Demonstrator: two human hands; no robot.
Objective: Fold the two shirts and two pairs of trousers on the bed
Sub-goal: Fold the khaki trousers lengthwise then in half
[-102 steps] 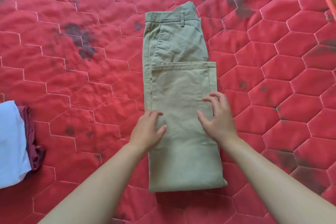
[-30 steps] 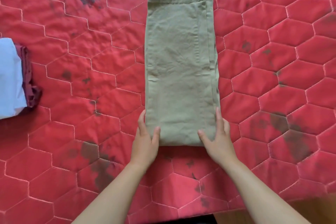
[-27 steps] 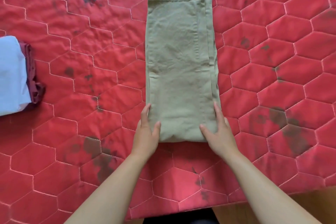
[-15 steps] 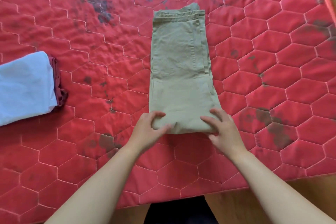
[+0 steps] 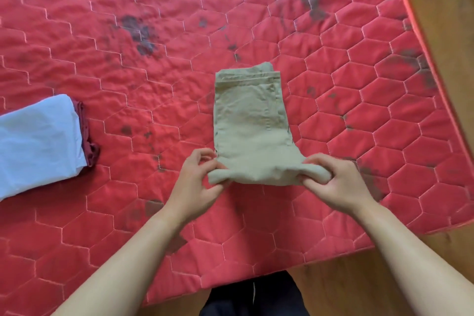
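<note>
The left hand (image 5: 197, 179) and the right hand (image 5: 338, 182) are apart. Each one pinches a near corner of the trousers (image 5: 251, 123), with fingers curled round the cloth. The trousers lie in the middle of the bed (image 5: 102, 33), folded into a short strip. I think one more fold is under way. Next, the hands should lift this near end and lay it flat on the far end, edges lined up. A blue shirt (image 5: 38, 141) waits folded at the left.

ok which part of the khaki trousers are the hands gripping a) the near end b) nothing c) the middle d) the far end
a: the left hand and right hand each pinch a corner at the near end of the khaki trousers, bunching it.
</note>
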